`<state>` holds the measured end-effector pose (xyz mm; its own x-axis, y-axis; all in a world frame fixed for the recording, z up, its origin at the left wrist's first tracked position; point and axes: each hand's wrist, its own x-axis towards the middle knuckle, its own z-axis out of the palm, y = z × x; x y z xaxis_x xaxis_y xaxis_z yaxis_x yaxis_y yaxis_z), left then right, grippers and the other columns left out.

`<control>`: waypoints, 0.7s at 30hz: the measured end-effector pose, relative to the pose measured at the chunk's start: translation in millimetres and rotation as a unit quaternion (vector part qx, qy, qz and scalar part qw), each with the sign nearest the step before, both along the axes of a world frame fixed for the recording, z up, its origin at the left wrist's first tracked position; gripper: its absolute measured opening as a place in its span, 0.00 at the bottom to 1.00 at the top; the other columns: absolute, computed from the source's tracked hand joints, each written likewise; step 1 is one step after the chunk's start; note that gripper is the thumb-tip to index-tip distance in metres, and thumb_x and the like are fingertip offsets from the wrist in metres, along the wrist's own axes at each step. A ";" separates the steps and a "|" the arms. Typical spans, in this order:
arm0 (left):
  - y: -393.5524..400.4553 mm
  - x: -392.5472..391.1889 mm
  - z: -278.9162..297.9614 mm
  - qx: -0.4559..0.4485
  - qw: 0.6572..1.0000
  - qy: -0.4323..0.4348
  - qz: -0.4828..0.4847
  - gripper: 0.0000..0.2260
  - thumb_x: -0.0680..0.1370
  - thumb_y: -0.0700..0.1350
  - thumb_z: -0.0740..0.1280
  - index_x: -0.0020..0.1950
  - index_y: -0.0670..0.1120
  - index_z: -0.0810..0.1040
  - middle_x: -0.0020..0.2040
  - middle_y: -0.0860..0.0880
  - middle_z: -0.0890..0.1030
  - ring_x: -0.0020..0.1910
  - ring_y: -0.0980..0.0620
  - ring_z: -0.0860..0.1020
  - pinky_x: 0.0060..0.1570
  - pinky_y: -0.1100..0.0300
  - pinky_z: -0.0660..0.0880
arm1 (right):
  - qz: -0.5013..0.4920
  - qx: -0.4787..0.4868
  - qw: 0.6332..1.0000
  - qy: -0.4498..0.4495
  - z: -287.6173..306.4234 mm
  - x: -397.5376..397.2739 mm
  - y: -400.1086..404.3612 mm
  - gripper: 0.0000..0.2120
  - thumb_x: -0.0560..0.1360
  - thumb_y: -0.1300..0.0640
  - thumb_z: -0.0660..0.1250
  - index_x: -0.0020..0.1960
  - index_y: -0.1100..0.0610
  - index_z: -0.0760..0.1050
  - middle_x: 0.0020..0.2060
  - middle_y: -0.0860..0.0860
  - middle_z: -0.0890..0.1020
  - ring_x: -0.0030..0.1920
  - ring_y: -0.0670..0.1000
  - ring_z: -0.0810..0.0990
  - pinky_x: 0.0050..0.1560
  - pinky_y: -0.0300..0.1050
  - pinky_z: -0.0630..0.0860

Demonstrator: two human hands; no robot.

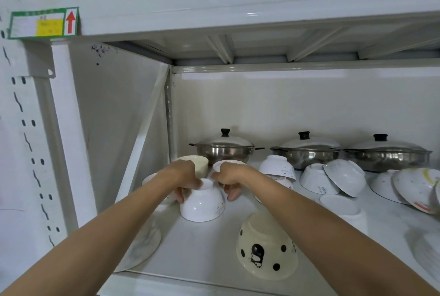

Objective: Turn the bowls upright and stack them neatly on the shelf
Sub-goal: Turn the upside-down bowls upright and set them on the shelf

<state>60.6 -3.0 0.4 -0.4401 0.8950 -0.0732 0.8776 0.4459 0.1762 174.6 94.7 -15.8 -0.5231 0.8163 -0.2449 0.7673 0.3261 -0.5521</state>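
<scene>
1. White glazed bowl (202,203) sits rim-down on the shelf (202,250), foot ring up, and both hands are on it!
2. The left hand (182,176) curls its fingers round the bowl's left flank; the right hand (229,178) curls round its right flank, thumbs up near the foot.
3. The bowl lies directly between the two palms, its axis vertical, so each hand is equally near; the flip looks like a roll about the line between them.
4. Beyond the white bowl stands an upright cream bowl (196,164), with lidded steel pots (225,149) behind.
5. Nearer than the white bowl, to its right, a spotted bowl (266,248) lies upside down; more overturned bowls crowd the right, so room is tight.
</scene>
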 end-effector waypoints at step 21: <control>-23.0 36.3 -21.1 0.046 0.981 -0.164 0.093 0.20 0.82 0.52 0.53 0.66 0.37 0.61 0.43 0.41 0.85 0.36 0.45 0.81 0.36 0.63 0.71 | -0.018 -0.086 0.996 0.023 3.0 15.4 -27.6 0.28 0.81 0.45 0.56 0.71 0.65 0.59 0.59 0.68 0.76 0.35 0.63 0.81 0.32 0.47 0.81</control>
<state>96.9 -26.0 -20.7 -0.5631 0.8105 -0.1612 0.6719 0.5626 0.4816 189.9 67.1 -12.8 -0.5081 0.7827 -0.3594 0.7493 0.1960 -0.6326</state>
